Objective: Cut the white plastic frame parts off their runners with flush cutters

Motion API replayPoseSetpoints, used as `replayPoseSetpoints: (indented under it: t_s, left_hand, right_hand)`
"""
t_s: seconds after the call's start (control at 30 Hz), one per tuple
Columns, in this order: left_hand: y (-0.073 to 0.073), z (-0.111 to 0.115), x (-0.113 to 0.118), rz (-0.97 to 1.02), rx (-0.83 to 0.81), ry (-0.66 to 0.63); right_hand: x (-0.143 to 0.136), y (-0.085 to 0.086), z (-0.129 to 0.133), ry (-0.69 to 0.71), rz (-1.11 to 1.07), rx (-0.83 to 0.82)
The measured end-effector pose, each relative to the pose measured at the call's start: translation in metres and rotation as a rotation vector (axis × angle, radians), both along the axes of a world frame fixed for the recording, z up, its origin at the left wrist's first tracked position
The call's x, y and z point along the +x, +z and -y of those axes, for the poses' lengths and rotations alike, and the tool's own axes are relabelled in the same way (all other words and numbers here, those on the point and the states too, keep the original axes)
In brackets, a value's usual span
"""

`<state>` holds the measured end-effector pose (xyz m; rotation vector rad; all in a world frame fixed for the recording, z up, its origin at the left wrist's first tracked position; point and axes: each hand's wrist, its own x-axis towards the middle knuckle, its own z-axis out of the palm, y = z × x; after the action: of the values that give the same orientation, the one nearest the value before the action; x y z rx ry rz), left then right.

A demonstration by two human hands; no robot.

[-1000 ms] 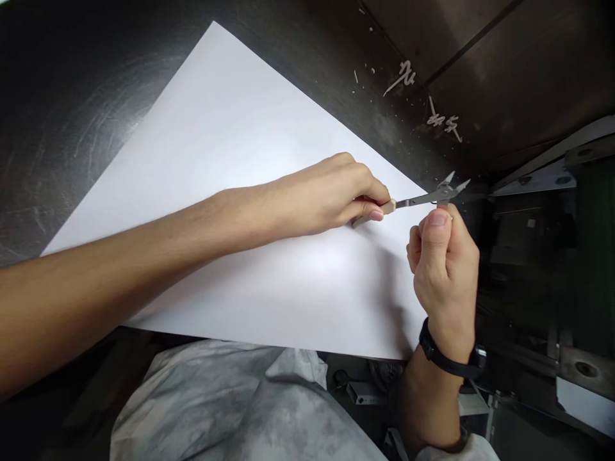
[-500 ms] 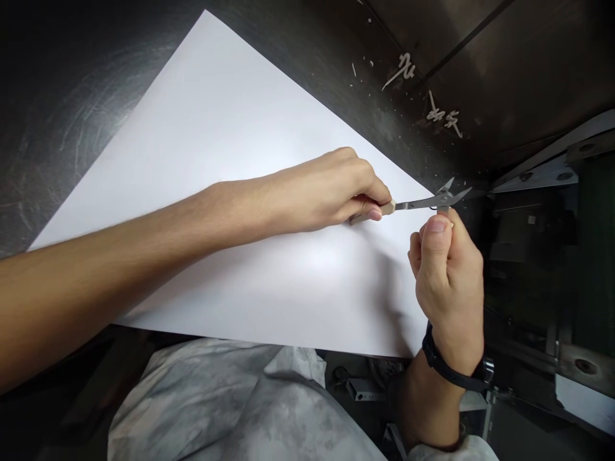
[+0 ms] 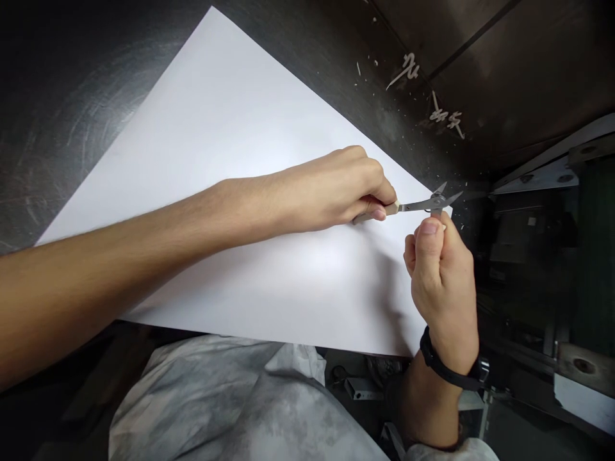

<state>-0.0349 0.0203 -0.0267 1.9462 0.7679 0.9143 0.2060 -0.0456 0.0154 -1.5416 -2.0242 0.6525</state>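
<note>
Right hand (image 3: 439, 275) and cutter blades (image 3: 439, 198) shifted in toward left hand (image 3: 362, 186). Sheet corner (image 3: 449, 210) now showing past blades; white bits (image 3: 462, 227) now visible beside right hand.

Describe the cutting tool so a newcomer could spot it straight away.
Find the big white sheet on the dark worktop, then its right-hand corner. There, the left hand and right hand each grip one handle of the cutting tool. Unlike the curled pale scraps beyond the sheet, it is grey metal with two pointed blades spread open.
</note>
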Motion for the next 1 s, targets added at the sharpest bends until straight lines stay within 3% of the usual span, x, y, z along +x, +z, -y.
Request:
replayPoseSetpoints:
  t_s: [0.13,1.0]
  left_hand:
    - [0.001,0.000,0.001,-0.010,0.061,-0.099]
    - [-0.004,-0.003,0.001,0.038,-0.010,-0.099]
  right_hand:
    - [0.001,-0.002,0.001,0.008,0.059,0.000]
    - [-0.004,-0.021,-0.010,0.059,-0.106,-0.018]
